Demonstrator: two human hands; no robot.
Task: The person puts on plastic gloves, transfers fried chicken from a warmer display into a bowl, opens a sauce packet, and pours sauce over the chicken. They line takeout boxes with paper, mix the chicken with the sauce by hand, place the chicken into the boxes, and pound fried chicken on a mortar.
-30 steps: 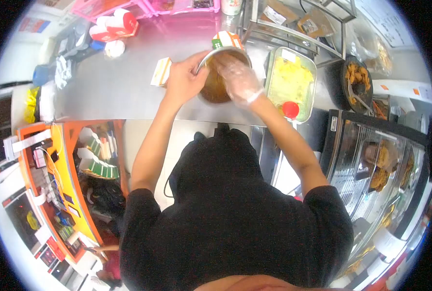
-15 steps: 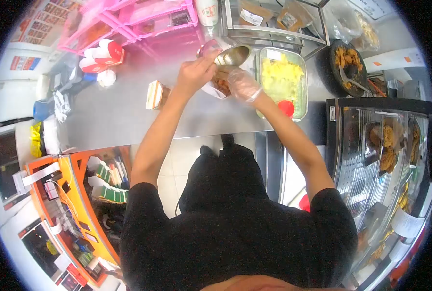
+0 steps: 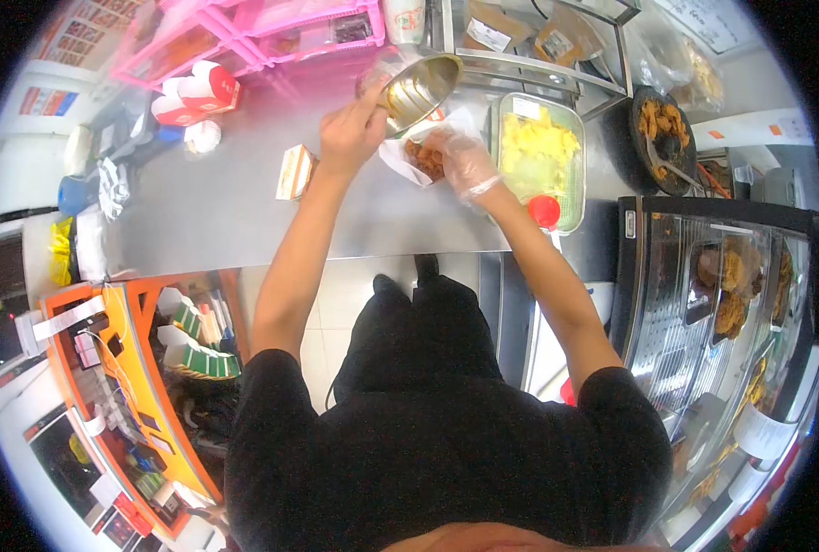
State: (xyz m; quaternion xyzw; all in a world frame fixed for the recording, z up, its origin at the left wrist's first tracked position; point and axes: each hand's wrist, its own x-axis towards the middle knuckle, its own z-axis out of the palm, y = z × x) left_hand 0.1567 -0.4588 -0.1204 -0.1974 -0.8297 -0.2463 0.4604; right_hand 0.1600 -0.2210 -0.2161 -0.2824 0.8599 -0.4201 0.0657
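Note:
My left hand (image 3: 352,133) grips the rim of a metal bowl (image 3: 420,90), which is tilted on its side with its inside showing. Brown food pieces (image 3: 423,159) lie below the bowl in a white paper-lined box (image 3: 396,158). My right hand (image 3: 467,164), in a clear plastic glove, is at the right side of this food with its fingers bent over it; whether it grips a piece is not clear. Left of the box stands a small white and orange carton (image 3: 293,173).
A tray of yellow food (image 3: 540,147) with a red round item (image 3: 544,212) is at the right. Behind it is a metal rack (image 3: 529,63). A black pan (image 3: 662,138) and a glass display case (image 3: 704,304) stand farther right. Red boxes (image 3: 196,95) and pink baskets (image 3: 290,32) are at the back left.
The bowl has gone from upright to tilted, away from my body. My right hand has come out of it and is now at the boxed food, which has come into view.

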